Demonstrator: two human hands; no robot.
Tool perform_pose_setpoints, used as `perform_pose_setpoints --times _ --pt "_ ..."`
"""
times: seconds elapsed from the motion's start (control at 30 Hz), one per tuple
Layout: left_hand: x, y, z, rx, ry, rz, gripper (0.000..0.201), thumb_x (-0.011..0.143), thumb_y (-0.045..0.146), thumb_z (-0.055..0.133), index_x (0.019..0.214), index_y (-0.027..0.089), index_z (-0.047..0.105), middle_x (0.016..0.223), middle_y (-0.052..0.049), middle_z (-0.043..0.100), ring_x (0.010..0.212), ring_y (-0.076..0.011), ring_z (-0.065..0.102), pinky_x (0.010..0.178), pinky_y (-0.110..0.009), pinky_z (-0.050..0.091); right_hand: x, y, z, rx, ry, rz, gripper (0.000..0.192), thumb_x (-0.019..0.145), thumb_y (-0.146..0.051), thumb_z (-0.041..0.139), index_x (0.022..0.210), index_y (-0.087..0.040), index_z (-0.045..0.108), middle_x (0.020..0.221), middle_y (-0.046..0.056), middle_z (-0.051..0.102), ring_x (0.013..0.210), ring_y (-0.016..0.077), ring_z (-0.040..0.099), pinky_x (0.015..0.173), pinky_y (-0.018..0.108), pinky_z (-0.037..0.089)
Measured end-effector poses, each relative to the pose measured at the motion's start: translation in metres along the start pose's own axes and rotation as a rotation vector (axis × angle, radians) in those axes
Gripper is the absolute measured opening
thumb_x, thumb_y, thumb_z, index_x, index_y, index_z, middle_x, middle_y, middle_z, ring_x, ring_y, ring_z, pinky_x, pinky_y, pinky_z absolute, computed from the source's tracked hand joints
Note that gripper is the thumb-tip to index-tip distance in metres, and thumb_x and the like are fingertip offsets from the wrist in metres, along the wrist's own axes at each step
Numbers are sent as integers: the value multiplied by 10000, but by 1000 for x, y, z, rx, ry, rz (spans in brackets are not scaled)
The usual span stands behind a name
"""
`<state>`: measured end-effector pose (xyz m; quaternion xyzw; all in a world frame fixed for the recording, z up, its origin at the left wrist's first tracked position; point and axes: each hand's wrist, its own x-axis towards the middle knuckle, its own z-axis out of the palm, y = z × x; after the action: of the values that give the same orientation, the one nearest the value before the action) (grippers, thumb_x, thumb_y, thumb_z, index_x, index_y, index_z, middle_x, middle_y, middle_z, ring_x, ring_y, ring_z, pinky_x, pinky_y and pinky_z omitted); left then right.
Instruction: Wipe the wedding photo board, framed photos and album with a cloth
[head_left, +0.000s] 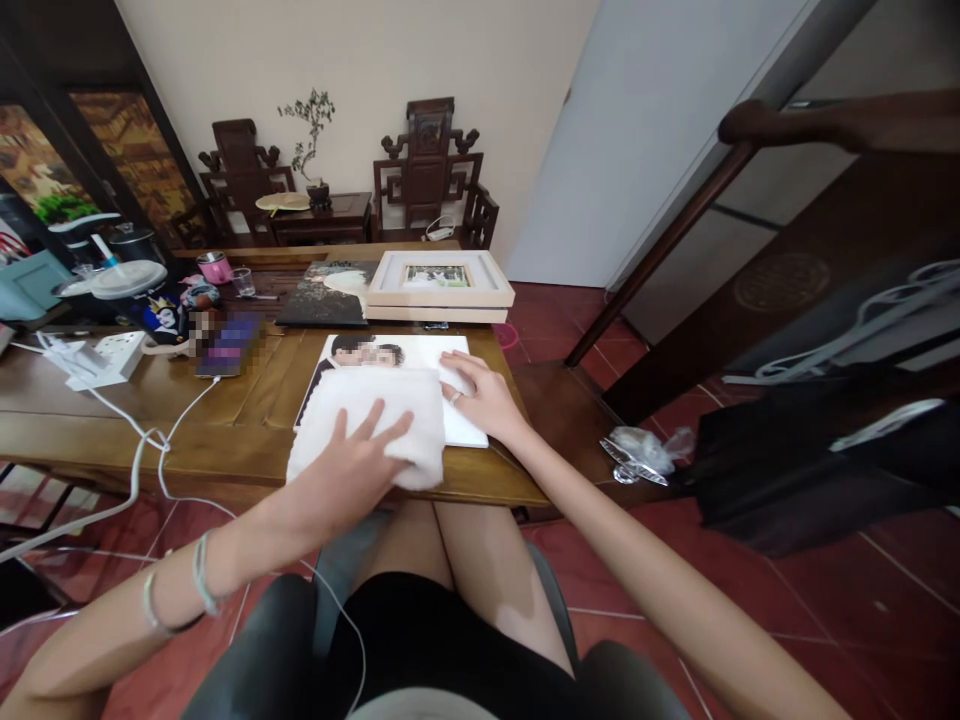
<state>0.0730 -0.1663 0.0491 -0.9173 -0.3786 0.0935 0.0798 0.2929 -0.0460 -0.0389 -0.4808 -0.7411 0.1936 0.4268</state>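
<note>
A large printed photo board (450, 352) lies flat on the wooden table (247, 420) in front of me. A folded white towel (375, 405) covers its near left part. My left hand (352, 470) presses flat on the towel with fingers spread. My right hand (484, 395) rests flat on the board's right side, fingers apart, just beside the towel.
Two stacked light wooden picture frames (439, 285) and a dark photo print (326, 295) lie further back. A white power strip (94, 358) with cables, a phone (229, 345), cups and boxes sit at the left. A dark bag (810, 460) and stair railing (675, 230) stand on the right.
</note>
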Motion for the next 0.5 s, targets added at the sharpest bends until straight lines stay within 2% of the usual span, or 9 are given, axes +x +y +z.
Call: perform_pose_setpoints --times 0.1,0.2,0.33,0.43,0.5 --pt "-15 12 -4 17 -26 16 341 897 156 537 1199 268 651 1559 -73 337 1392 -420 336 997 -615 442 0 1 1 5 9 -5 358 811 -318 622 1143 -202 689 1280 112 647 1285 280 518 1114 498 370" --pt "-4 -1 -8 -27 -40 26 369 900 120 506 1232 240 616 1560 -78 332 1398 -396 337 984 -594 464 -1 2 1 10 15 -7 344 849 -328 566 1139 -191 692 1272 118 651 1283 273 522 1117 490 371" --pt "43 -43 -7 -114 -59 -35 364 965 128 369 1256 195 578 1543 -110 359 1398 -380 338 952 -608 470 -1 3 1 0 12 -24 335 851 -291 537 1136 -204 691 1275 103 652 1286 256 524 1120 483 374" --pt "83 -73 1 -121 -27 -88 337 988 183 358 1248 182 573 1525 -113 389 1408 -367 313 1004 -630 411 -2 5 1 -11 8 -21 363 845 -280 533 1167 -190 677 1327 112 616 1303 256 509 1132 488 360" --pt "102 -85 7 -120 -10 -95 335 987 186 362 1255 172 563 1533 -113 377 1426 -357 279 1035 -641 370 -2 6 1 -20 -3 -15 390 858 -282 517 1208 -185 658 1384 111 568 1342 257 466 1152 497 328"
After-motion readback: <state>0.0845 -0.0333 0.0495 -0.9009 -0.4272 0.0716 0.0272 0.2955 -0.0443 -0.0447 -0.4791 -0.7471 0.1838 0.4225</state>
